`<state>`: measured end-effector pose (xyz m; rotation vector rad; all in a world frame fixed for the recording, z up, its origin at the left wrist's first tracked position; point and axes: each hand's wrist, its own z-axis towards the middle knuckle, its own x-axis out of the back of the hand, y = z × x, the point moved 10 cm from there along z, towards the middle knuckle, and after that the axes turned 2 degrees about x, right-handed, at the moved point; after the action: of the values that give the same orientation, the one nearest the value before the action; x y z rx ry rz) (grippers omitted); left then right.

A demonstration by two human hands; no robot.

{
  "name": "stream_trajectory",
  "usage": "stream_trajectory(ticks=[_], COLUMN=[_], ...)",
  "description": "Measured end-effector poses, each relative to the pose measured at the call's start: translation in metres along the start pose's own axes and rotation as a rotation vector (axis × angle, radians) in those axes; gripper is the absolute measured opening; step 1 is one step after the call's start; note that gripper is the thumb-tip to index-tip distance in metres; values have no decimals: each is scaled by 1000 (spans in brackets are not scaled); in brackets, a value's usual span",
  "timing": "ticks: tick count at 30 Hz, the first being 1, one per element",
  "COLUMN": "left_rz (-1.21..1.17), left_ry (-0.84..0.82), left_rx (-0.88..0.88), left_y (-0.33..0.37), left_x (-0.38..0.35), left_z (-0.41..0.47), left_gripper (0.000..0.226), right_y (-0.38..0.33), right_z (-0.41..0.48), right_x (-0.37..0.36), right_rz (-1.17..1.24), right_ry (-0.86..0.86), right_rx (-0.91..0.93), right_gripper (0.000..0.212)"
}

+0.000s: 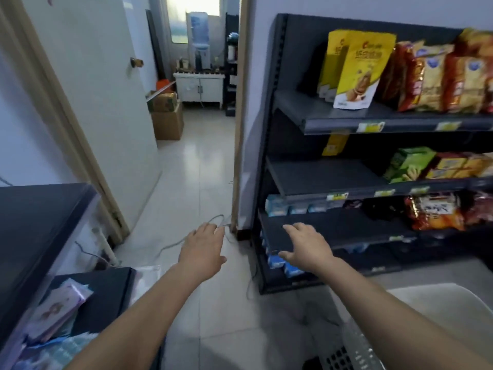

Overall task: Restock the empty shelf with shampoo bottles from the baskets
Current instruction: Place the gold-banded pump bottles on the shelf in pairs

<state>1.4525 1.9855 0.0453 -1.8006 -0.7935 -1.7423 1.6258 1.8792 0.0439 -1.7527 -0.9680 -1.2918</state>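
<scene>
Both my arms reach forward over the tiled floor. My left hand (202,248) hovers open, palm down, holding nothing, left of the dark shelf unit (269,166). My right hand (306,245) is open too, fingers spread in front of the left end of a lower shelf board (344,228). That board's left part is bare, and so is the left part of the shelf above (320,177). A grey perforated basket (349,353) shows at the bottom edge under my right forearm. No shampoo bottle is visible.
Snack bags (432,78) fill the right of the shelves, and blue packs (282,206) sit low at the left. A dark counter (34,222) with packets stands at left. Cables (213,222) lie on the floor. An open door (101,97) leads to a back room with cardboard boxes (168,118).
</scene>
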Motion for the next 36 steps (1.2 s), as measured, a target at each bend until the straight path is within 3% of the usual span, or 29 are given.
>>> stream_trajectory(ticks=[13,21,36], left_rz=[2,5,197], left_ry=[-85,-194,-522], left_rx=[-457,-632,-777], left_y=[261,404,510], left_x=[-42,-86,-214], left_z=[7,-19,-13], left_gripper=[73,68,50], right_y=[217,311,397], right_z=[-167,-248,-271], right_x=[-49,-99,-182], right_rz=[96,221,498], right_ry=[-28,-75,-106], right_rx=[-456,-642,-857], right_gripper=[72,72,69])
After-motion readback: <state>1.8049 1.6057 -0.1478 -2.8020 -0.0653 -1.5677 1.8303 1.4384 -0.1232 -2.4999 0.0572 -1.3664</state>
